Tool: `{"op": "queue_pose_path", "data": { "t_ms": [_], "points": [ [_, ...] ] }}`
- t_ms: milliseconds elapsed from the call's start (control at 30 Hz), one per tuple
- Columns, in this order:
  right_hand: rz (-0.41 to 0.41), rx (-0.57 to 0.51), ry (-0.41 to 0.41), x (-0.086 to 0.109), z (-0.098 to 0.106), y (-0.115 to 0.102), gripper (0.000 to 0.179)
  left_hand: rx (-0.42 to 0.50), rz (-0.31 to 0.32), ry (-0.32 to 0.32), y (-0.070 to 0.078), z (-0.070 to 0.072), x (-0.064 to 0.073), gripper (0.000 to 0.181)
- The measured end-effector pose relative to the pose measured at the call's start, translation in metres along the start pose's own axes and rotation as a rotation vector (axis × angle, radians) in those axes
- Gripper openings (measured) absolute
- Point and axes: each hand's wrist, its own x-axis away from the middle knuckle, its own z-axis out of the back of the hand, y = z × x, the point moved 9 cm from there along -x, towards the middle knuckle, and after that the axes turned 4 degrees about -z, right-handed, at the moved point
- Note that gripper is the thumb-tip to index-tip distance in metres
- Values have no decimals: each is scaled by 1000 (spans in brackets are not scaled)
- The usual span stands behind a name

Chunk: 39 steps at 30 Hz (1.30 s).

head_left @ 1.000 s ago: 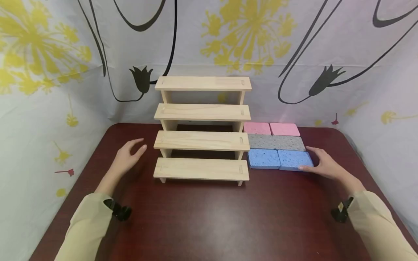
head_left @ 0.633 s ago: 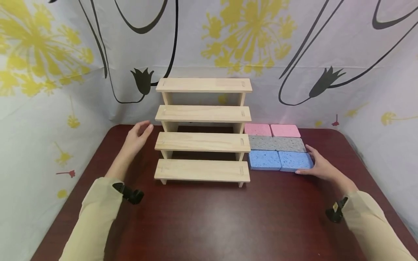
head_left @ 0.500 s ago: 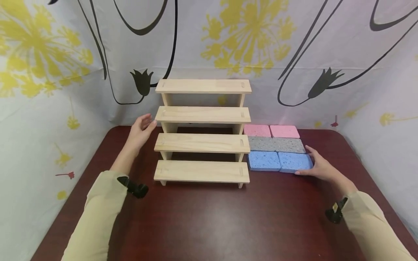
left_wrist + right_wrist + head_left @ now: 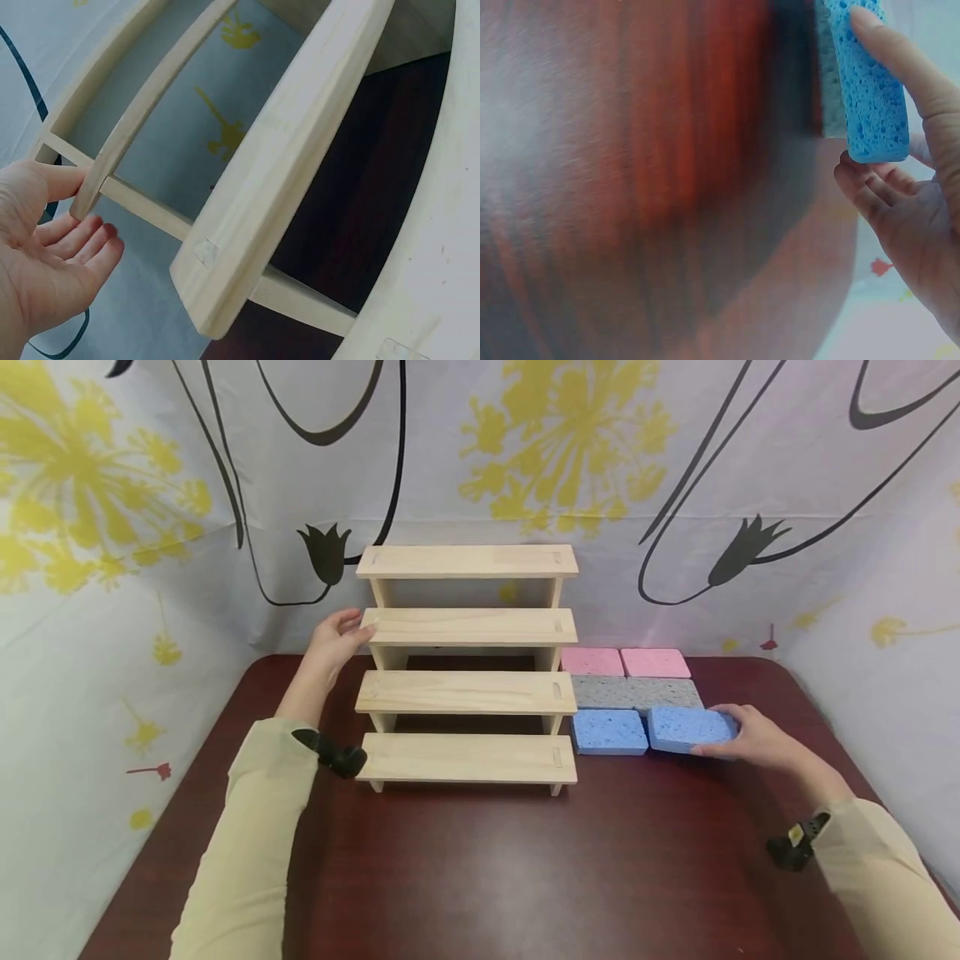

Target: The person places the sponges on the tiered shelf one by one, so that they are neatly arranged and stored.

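A four-step wooden display shelf (image 4: 465, 692) stands at the back of the table. My left hand (image 4: 333, 643) grips the left end of its second board from the top; the left wrist view has the thumb on one face of that board (image 4: 94, 180) and the fingers curled behind. On the right, my right hand (image 4: 757, 739) holds a blue sponge (image 4: 686, 727) by its right end, thumb at the front edge. This sponge is tilted and raised off the table. Beside it another blue sponge (image 4: 609, 732) lies flat.
Behind the blue sponges lie grey sponges (image 4: 633, 692) in a row, then two pink sponges (image 4: 656, 662). The dark red-brown table (image 4: 480, 868) extends in front of the shelf. Patterned cloth (image 4: 570, 452) surrounds the table at the back and sides.
My left hand has moved up and right to the shelf's second board from the top and taken hold of it. My right hand has lifted the right blue sponge off the table.
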Motion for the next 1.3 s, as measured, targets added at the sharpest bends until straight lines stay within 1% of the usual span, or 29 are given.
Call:
{"op": "queue_pose_path", "data": {
  "t_ms": [100, 200, 300, 467, 533, 633, 767, 900, 1067, 1300],
  "points": [
    [11, -12, 9, 0, 11, -7, 84, 71, 54, -26, 0, -5, -2, 61],
    [23, -27, 40, -1, 21, -17, 83, 125, 77, -43, 2, -11, -2, 60],
    [27, -42, 60, -3, 27, -27, 82, 152, 84, -51, 3, -15, -1, 60],
    [13, -48, 74, -6, 37, -47, 88, 212, 80, -74, 4, -21, -1, 61],
    [25, -42, 102, -7, 44, -58, 87, 239, 74, -83, 4, -23, -2, 61],
    [73, -56, 144, -8, 56, -80, 82, 257, 80, -85, 2, -25, -2, 60],
    [129, -103, 199, -7, 73, -113, 79, 264, 110, -68, -2, -25, -1, 59],
    [168, -127, 281, -9, 86, -146, 79, 282, 122, -55, -3, -24, 1, 59],
    [238, -143, 348, -18, 94, -186, 79, 313, 108, -50, 1, -27, 2, 58],
    [325, -186, 377, -33, 97, -235, 80, 337, 103, -39, 4, -31, 3, 59]
  ]
}}
